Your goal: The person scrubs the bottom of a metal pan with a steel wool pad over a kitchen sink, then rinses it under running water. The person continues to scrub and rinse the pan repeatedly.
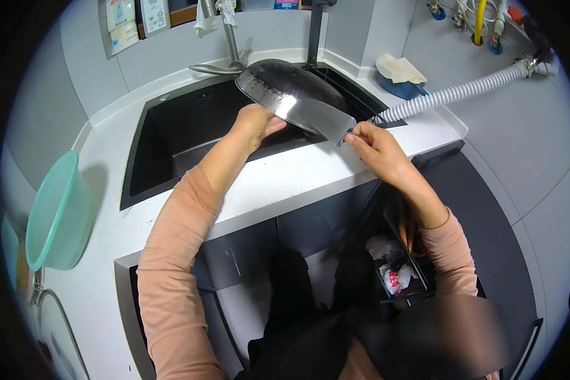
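Observation:
A dark metal wok (289,80) is held tilted over the black sink (171,128), its worn, blackened underside facing up. A broad, shiny grey metal section (320,116) tapers from it to a squared end at the right. My left hand (259,123) is at the wok's near rim, with fingers reaching beneath and partly hidden. At the squared end, my right hand (373,147) pinches the metal between thumb and fingers. Behind the wok stands the metal faucet (232,47), whose lever points left. The inside of the wok is out of sight.
A green plastic basin (59,218) leans at the left on the white countertop (109,190), near a glass lid (59,337). Right of the sink are a blue bowl with a cloth (399,78) and a corrugated white hose (456,92). Below my right arm, an open drawer (403,266) holds bags.

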`<state>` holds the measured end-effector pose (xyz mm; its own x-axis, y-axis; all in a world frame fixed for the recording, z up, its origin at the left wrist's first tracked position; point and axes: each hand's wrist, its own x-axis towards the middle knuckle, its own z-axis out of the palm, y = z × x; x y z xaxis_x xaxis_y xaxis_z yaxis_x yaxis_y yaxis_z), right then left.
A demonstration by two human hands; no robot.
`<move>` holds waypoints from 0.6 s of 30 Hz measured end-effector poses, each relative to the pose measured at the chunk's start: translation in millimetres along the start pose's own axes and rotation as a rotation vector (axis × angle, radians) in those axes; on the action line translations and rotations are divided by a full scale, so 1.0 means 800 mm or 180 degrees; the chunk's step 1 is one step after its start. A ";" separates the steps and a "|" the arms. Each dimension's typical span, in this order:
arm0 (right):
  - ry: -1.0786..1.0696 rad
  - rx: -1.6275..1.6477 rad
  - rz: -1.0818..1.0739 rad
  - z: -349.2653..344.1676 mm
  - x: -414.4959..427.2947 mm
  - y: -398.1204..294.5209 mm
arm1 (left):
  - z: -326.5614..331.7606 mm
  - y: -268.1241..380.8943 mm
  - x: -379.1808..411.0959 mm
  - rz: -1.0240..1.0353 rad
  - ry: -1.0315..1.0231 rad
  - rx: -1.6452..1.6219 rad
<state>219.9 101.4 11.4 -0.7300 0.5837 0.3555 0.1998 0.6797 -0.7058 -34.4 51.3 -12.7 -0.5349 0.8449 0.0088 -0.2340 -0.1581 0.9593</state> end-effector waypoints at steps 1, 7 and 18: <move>0.0006 -0.0008 0.0022 0.004 0.002 0.001 | 0.004 0.001 -0.004 -0.0014 -0.0037 0.0006; 0.0044 0.0023 -0.0030 0.025 0.026 0.018 | 0.006 0.008 -0.016 0.0023 -0.0360 -0.0044; 0.0100 0.0054 0.0159 0.030 0.038 0.024 | 0.006 0.007 -0.020 0.0038 -0.0187 0.0023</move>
<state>185.9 122.0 -6.0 -0.6985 0.6305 0.3385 0.2240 0.6419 -0.7334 -22.9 39.2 -5.9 -0.4890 0.8715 0.0365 -0.2220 -0.1648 0.9610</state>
